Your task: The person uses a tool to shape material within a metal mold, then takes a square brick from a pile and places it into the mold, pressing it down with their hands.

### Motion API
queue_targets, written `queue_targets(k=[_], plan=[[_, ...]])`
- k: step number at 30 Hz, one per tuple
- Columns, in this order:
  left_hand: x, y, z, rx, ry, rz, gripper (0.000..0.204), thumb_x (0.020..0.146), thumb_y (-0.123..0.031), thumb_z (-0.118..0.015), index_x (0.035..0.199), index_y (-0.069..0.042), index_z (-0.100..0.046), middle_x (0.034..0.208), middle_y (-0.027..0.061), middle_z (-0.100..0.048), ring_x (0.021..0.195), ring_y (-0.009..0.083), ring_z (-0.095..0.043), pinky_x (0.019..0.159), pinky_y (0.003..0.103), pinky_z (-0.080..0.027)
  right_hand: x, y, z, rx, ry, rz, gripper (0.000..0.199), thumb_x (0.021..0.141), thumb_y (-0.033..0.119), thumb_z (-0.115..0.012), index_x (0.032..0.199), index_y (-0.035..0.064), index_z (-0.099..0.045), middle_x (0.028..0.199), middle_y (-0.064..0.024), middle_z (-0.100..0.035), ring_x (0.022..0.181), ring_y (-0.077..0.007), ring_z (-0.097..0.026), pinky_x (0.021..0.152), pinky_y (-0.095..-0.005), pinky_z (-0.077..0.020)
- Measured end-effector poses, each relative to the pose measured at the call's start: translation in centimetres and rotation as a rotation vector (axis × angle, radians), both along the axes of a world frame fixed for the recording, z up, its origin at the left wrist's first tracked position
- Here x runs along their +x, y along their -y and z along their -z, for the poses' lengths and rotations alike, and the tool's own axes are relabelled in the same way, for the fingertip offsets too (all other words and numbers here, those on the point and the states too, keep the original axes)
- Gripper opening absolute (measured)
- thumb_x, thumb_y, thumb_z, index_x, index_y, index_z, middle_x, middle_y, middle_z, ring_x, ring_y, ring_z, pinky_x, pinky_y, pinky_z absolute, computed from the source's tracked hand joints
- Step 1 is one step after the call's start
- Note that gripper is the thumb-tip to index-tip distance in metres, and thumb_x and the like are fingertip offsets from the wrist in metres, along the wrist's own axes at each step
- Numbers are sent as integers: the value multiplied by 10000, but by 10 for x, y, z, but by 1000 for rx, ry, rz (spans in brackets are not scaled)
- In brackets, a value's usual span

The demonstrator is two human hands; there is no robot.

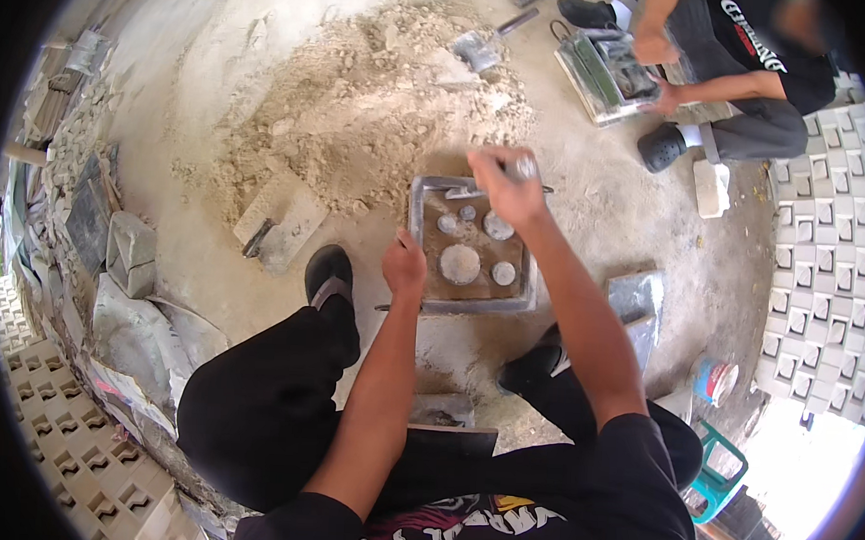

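On the ground before me lies a square grey casting frame (pixel 417 216) packed with brown sand (pixel 437 282). Several round pale discs are set in the sand, the largest disc (pixel 460 264) near the middle. My right hand (pixel 513 191) is closed round a short tool (pixel 526 167) over the frame's far side; its rounded, shiny end sticks up from the fist. A flat grey blade-like piece (pixel 465 193) shows below this hand, and I cannot tell whether it belongs to the tool. My left hand (pixel 404 266) is a fist at the frame's left edge; its contents are hidden.
A heap of loose earth (pixel 353 102) spreads beyond the frame, with a trowel (pixel 476 52) on it. A flat slab (pixel 282 220) lies left. At far right a co-worker's hands (pixel 658 72) work at another frame (pixel 594 99). A bucket (pixel 714 379) and green stool (pixel 720 473) stand right.
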State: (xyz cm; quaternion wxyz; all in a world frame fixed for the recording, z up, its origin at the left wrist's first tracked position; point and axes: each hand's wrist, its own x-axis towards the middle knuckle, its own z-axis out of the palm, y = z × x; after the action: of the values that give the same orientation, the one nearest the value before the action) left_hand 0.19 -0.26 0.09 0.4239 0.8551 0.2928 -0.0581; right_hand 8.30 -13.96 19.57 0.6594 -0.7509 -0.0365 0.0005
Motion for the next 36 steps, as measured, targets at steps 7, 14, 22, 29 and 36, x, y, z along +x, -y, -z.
queue_targets(k=[7,14,22,29,36], plan=[[0,1,-11,-45,-78,17,593,954,-390,-291,825,62,-652,839,292,-622,828,474,-577,770,536,-429,-7,9,2,-216,57,32,351,892,137,-605,571,58,-488,560,76,-450,531,-22,-414,484,-209,-337],[-1,1,-2,21,-45,48,593,952,-390,-291,831,67,-650,842,298,-619,827,478,-576,764,538,-430,-16,23,23,27,185,110,315,896,108,-575,597,40,-500,535,58,-416,507,-21,-358,453,-240,-273],[-4,0,7,6,9,57,600,953,-387,-285,813,74,-642,831,301,-616,819,484,-575,752,548,-426,-13,17,26,350,64,327,320,891,102,-577,585,74,-487,553,65,-439,497,-28,-371,439,-243,-254],[-3,-2,4,70,28,27,603,954,-380,-278,799,72,-646,826,295,-622,818,484,-579,765,548,-427,-7,29,-29,304,19,243,318,890,100,-571,583,78,-490,533,86,-389,502,-15,-360,442,-234,-244],[-2,-5,8,29,-5,28,605,951,-390,-280,814,66,-653,821,293,-624,822,481,-580,774,537,-431,-16,34,20,128,77,173,322,892,88,-567,584,58,-478,539,63,-401,504,-39,-367,447,-241,-265]])
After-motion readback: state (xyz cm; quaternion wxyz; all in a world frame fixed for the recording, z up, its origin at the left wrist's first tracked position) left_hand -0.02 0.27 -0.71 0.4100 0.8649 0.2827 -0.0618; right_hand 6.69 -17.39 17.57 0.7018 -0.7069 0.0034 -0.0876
